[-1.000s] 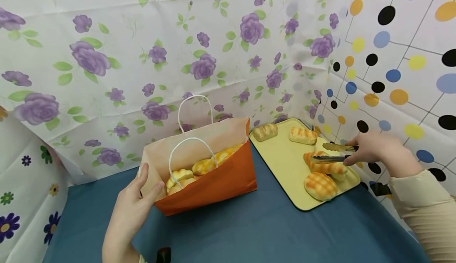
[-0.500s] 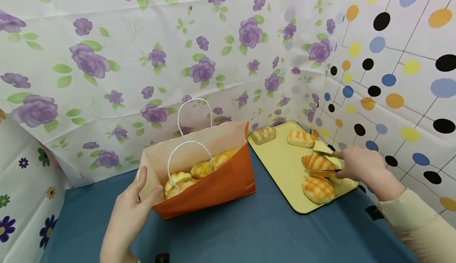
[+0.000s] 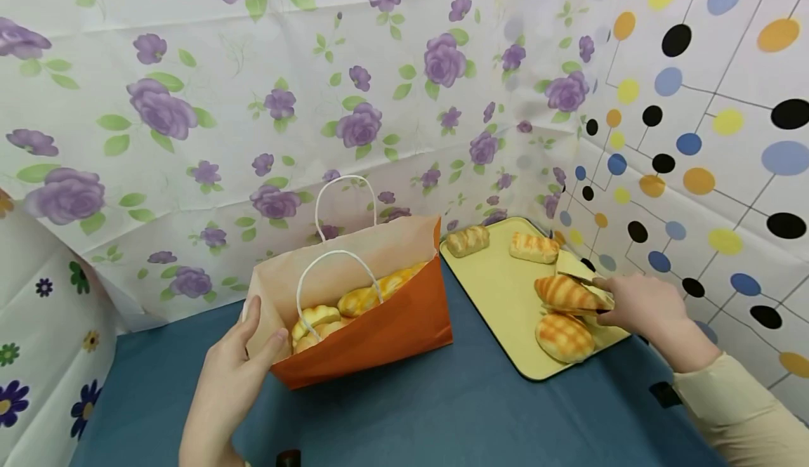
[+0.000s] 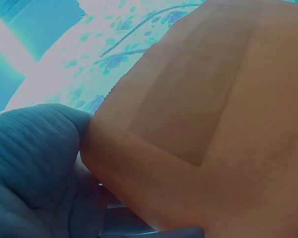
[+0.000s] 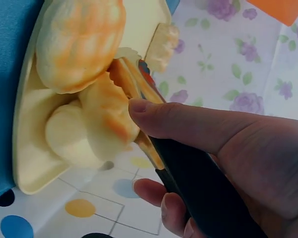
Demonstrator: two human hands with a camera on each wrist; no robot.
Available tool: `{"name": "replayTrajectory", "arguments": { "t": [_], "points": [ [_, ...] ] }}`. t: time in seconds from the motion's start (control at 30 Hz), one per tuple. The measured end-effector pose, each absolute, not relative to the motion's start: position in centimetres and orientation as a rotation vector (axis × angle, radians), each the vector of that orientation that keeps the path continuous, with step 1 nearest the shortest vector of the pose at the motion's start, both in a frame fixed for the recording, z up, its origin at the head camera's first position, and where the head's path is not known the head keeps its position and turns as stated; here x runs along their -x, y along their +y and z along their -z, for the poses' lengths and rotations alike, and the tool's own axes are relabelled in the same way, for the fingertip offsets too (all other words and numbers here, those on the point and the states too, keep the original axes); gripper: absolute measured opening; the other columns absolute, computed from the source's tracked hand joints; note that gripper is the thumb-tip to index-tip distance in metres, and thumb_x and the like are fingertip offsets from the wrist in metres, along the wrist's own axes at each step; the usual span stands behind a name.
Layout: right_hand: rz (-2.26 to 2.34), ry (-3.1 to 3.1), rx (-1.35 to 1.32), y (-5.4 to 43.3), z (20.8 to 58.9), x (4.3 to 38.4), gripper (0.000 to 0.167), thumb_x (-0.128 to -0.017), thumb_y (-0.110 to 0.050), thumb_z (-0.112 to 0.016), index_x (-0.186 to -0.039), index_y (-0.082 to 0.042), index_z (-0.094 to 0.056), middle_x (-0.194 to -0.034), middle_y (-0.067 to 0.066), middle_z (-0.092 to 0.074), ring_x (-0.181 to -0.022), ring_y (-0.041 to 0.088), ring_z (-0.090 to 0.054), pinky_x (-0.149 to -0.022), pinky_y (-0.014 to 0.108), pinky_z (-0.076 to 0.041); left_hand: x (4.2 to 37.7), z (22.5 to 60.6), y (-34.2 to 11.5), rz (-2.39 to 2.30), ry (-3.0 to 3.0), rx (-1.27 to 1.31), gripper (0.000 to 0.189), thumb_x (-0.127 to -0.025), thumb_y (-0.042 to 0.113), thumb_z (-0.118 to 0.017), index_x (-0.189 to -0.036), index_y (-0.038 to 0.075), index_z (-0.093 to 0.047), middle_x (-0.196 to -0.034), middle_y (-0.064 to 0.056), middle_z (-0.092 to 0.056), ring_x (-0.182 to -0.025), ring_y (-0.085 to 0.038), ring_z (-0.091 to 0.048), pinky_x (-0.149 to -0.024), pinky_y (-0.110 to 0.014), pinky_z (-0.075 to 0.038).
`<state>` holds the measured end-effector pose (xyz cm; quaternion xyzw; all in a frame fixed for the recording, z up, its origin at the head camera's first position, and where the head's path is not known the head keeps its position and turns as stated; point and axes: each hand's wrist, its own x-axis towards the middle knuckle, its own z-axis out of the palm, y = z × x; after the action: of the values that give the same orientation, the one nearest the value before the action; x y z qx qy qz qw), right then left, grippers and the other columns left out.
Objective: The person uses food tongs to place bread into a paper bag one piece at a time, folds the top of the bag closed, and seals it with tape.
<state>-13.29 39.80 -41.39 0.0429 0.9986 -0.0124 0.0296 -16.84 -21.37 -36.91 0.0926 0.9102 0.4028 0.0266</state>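
My left hand (image 3: pixel 224 376) holds the left side of an orange paper bag (image 3: pixel 392 326), its thumb and fingers at the bag's edge. Pale bread rolls (image 3: pixel 316 319) and a long yellow loaf (image 3: pixel 382 290) lie inside the bag. My right hand (image 3: pixel 645 309) grips black-handled tongs (image 5: pixel 188 173) over the yellow tray (image 3: pixel 499 291). The tong arms reach to either side of a striped croissant (image 3: pixel 565 293). A round bun with a grid pattern (image 3: pixel 564 338) lies in front of it, and a pale wedge-shaped piece (image 3: pixel 574 265) behind.
Two small loaves sit toward the tray's back: a brownish one (image 3: pixel 468 241) and an orange-topped one (image 3: pixel 534 247). Two white rope handles (image 3: pixel 344 253) rise from the bag. Flowered sheeting (image 3: pixel 360 123) stands behind, and dotted sheeting (image 3: pixel 720 172) at the right. Blue cloth (image 3: pixel 404 418) covers the table.
My right hand has brought the tongs down and left onto the croissant, and their arms have drawn in around it. My left hand stays at the bag.
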Motion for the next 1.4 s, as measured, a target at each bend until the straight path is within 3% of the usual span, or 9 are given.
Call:
{"name": "replayTrajectory", "arguments": {
  "t": [0.13,0.4,0.77,0.9,1.0,1.07,1.13,1.3,1.4],
  "points": [
    [0.045,3.084,-0.113,40.1,41.9,13.2,0.079,-0.080,-0.043,-0.093,-0.145,-0.007,-0.068,-0.101,0.021,-0.073,-0.069,0.024,-0.061,-0.047,0.039,-0.046,16.9,36.9,-21.3,-1.247,2.808,-0.287,0.087,-0.108,0.052,-0.060,-0.170,0.008,-0.017,-0.177,-0.008,-0.013,-0.160,-0.043,-0.015,-0.120,-0.070,-0.024],
    [0.030,3.134,-0.066,40.7,42.5,12.9,0.074,-0.084,-0.044,-0.090,-0.146,-0.010,-0.068,-0.071,-0.001,-0.059,-0.056,0.016,-0.050,-0.043,0.036,-0.040,16.9,36.8,-21.4,-1.242,2.807,-0.289,0.087,-0.108,0.052,-0.060,-0.170,0.008,-0.018,-0.177,-0.009,-0.014,-0.160,-0.045,-0.014,-0.121,-0.070,-0.023],
    [0.123,3.181,-0.058,41.0,43.0,13.3,0.077,-0.093,-0.054,-0.079,-0.152,-0.008,-0.061,-0.058,-0.002,-0.045,-0.046,0.018,-0.044,-0.041,0.035,-0.035,16.8,36.9,-21.4,-1.259,2.804,-0.279,0.086,-0.108,0.053,-0.060,-0.170,0.010,-0.018,-0.177,-0.007,-0.014,-0.160,-0.044,-0.015,-0.120,-0.070,-0.024],
    [0.175,3.136,-0.081,40.9,43.1,13.7,0.083,-0.097,-0.066,-0.069,-0.154,-0.007,-0.058,-0.063,0.001,-0.052,-0.049,0.018,-0.048,-0.043,0.036,-0.036,16.8,36.9,-21.4,-1.268,2.812,-0.285,0.086,-0.108,0.052,-0.060,-0.170,0.011,-0.019,-0.177,-0.008,-0.015,-0.160,-0.044,-0.016,-0.120,-0.070,-0.024],
    [0.206,3.114,-0.079,40.8,43.2,14.0,0.088,-0.097,-0.073,-0.063,-0.154,-0.005,-0.058,-0.087,0.017,-0.071,-0.061,0.024,-0.061,-0.049,0.043,-0.046,16.7,36.9,-21.5,-1.279,2.809,-0.285,0.086,-0.108,0.051,-0.061,-0.170,0.011,-0.019,-0.176,-0.009,-0.014,-0.160,-0.044,-0.015,-0.121,-0.070,-0.023],
    [0.219,3.107,-0.077,40.8,43.4,14.2,0.091,-0.096,-0.075,-0.061,-0.153,-0.004,-0.059,-0.107,0.026,-0.074,-0.068,0.027,-0.066,-0.052,0.046,-0.050,16.7,36.9,-21.5,-1.282,2.807,-0.282,0.086,-0.108,0.051,-0.061,-0.170,0.011,-0.019,-0.176,-0.009,-0.014,-0.161,-0.043,-0.015,-0.121,-0.070,-0.023],
    [0.232,3.094,-0.087,40.8,43.7,14.3,0.091,-0.097,-0.074,-0.061,-0.154,-0.004,-0.057,-0.112,0.029,-0.073,-0.071,0.029,-0.067,-0.053,0.047,-0.051,16.7,36.9,-21.5,-1.281,2.808,-0.281,0.086,-0.108,0.051,-0.061,-0.170,0.011,-0.019,-0.176,-0.009,-0.014,-0.160,-0.043,-0.015,-0.121,-0.070,-0.023],
    [0.272,3.070,-0.114,40.5,44.1,14.7,0.092,-0.099,-0.075,-0.057,-0.159,-0.006,-0.052,-0.099,0.024,-0.073,-0.069,0.027,-0.065,-0.052,0.044,-0.048,16.7,37.0,-21.5,-1.292,2.808,-0.289,0.085,-0.108,0.051,-0.061,-0.170,0.011,-0.019,-0.177,-0.008,-0.015,-0.161,-0.043,-0.015,-0.121,-0.070,-0.023],
    [0.293,3.080,-0.097,40.3,44.3,14.9,0.092,-0.100,-0.075,-0.053,-0.160,-0.006,-0.051,-0.100,0.024,-0.073,-0.071,0.029,-0.066,-0.053,0.045,-0.049,16.7,37.0,-21.5,-1.301,2.815,-0.296,0.084,-0.108,0.050,-0.061,-0.170,0.010,-0.020,-0.176,-0.008,-0.016,-0.161,-0.042,-0.015,-0.122,-0.069,-0.023]
  ]
}}
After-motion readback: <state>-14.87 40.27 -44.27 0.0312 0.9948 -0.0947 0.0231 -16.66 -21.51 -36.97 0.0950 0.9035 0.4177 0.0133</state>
